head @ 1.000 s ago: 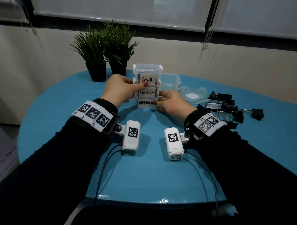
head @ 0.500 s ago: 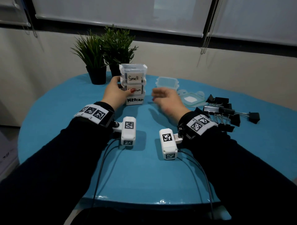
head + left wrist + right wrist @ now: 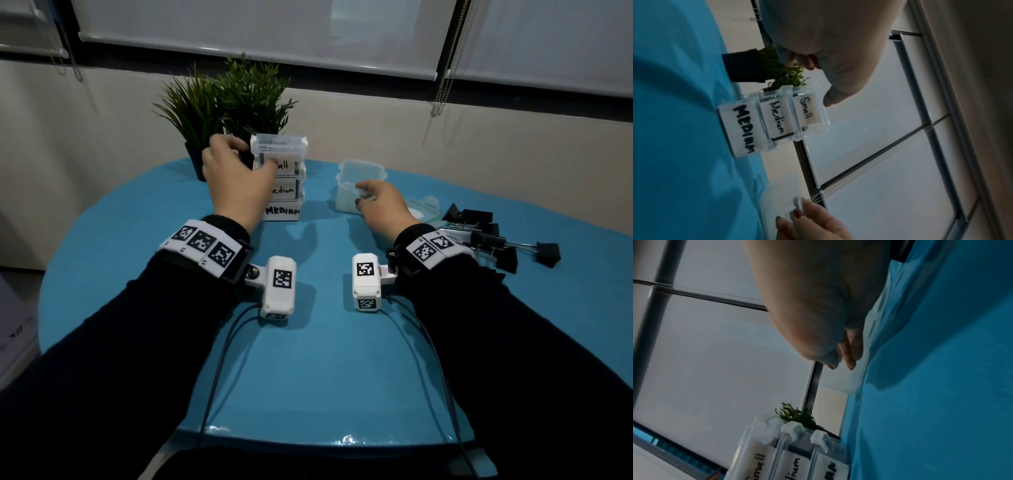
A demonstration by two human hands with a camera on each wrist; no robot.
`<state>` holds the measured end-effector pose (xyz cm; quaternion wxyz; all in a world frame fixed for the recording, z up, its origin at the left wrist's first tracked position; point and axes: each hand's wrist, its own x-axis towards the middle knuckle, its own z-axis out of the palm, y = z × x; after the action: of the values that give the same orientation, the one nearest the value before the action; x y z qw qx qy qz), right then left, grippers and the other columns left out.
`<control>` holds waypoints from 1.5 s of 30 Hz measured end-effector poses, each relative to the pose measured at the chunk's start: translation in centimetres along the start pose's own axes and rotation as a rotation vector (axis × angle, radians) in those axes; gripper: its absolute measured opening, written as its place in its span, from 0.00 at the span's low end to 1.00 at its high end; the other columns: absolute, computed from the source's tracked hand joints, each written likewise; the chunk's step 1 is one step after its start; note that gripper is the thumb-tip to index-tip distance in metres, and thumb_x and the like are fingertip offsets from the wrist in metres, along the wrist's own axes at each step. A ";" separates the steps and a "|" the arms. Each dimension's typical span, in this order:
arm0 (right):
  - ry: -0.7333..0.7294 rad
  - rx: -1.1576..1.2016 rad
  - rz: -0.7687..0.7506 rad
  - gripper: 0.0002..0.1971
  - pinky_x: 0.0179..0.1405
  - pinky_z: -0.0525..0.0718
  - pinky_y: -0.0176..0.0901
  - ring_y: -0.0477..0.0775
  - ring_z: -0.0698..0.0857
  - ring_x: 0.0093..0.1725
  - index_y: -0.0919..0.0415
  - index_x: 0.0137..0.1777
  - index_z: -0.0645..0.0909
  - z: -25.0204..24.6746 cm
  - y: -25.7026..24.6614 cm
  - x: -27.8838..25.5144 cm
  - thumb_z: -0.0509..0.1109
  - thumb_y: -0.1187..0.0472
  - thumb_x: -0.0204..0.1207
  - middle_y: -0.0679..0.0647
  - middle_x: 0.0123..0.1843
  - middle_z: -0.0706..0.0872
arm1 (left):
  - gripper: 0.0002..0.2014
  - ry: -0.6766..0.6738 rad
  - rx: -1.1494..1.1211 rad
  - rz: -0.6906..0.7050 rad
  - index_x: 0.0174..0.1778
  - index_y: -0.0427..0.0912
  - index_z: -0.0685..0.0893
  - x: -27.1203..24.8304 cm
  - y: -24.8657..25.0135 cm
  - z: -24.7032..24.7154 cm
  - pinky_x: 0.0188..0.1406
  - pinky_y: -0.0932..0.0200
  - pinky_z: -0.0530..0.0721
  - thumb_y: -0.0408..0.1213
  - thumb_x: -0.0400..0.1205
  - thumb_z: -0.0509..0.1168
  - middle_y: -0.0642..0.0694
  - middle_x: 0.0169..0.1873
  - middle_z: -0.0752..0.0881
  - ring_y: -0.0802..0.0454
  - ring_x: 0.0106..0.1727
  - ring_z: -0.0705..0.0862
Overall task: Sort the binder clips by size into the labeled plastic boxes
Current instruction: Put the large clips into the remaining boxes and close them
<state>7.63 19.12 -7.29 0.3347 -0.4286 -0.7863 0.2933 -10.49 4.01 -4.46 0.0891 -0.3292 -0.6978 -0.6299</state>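
Three clear lidded boxes are stacked [image 3: 286, 210], labeled Small, Medium and MEDIUM from the top down; the stack also shows in the left wrist view [image 3: 777, 120]. My left hand [image 3: 254, 157] is spread around the top Small box. Its thumb [image 3: 836, 94] is at the lid's front and the fingers are behind, with no firm grip visible. My right hand [image 3: 359, 197] pinches the near rim of an open, empty clear box [image 3: 361, 171] standing on the table. A pile of black binder clips [image 3: 493, 240] lies to the right of that hand.
Two potted plants [image 3: 233, 113] stand behind the stack. A loose clear lid [image 3: 423, 207] lies between the empty box and the clips. The round blue table [image 3: 325, 359] ends near my body, and wrist camera cables trail over that edge.
The stack now stands further left. My left hand rose from its side to the top box. My right hand left the stack, moved right and took the empty box's rim.
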 end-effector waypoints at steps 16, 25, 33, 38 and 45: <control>0.086 -0.024 -0.168 0.21 0.30 0.75 0.42 0.50 0.75 0.22 0.67 0.27 0.81 -7.1 -1.8 -5.5 0.78 0.52 0.72 0.58 0.23 0.83 | 0.51 -0.797 -0.518 -0.644 0.76 0.40 0.73 -4.3 3.9 0.3 0.39 0.50 0.91 0.79 0.70 0.60 0.37 0.62 0.87 0.43 0.49 0.93; 0.282 0.114 0.001 0.10 0.39 0.78 0.40 0.51 0.82 0.34 0.55 0.33 0.82 -7.6 0.3 -3.8 0.78 0.57 0.72 0.49 0.32 0.84 | 0.16 -0.835 -0.452 -0.589 0.61 0.38 0.84 -4.4 3.1 0.3 0.41 0.52 0.93 0.42 0.81 0.71 0.41 0.43 0.92 0.43 0.37 0.92; -0.092 -0.624 0.351 0.30 0.49 0.85 0.45 0.62 0.87 0.52 0.62 0.60 0.85 -8.5 0.9 -4.3 0.89 0.52 0.59 0.59 0.53 0.89 | 0.25 -0.890 -0.364 -0.513 0.74 0.42 0.76 -4.8 2.8 0.7 0.56 0.40 0.90 0.31 0.80 0.70 0.37 0.61 0.86 0.37 0.50 0.92; -0.178 -0.658 0.278 0.25 0.69 0.80 0.47 0.63 0.82 0.67 0.60 0.69 0.84 -8.5 0.2 -4.8 0.82 0.56 0.73 0.59 0.69 0.84 | 0.29 -0.926 -0.358 -0.425 0.76 0.57 0.74 -5.0 2.7 0.9 0.51 0.44 0.92 0.28 0.81 0.66 0.40 0.63 0.85 0.42 0.48 0.93; 0.123 -0.052 0.217 0.06 0.34 0.79 0.36 0.51 0.81 0.33 0.56 0.55 0.88 -7.4 0.7 -4.1 0.73 0.58 0.80 0.57 0.48 0.86 | 0.26 -0.934 -0.308 -0.378 0.72 0.60 0.73 -4.9 2.8 1.2 0.37 0.51 0.85 0.28 0.84 0.55 0.45 0.61 0.83 0.42 0.46 0.87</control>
<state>15.44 17.15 -4.47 0.3371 -0.5370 -0.7206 0.2806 -4.83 3.40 -5.00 -0.3960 -0.4527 -0.6098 -0.5162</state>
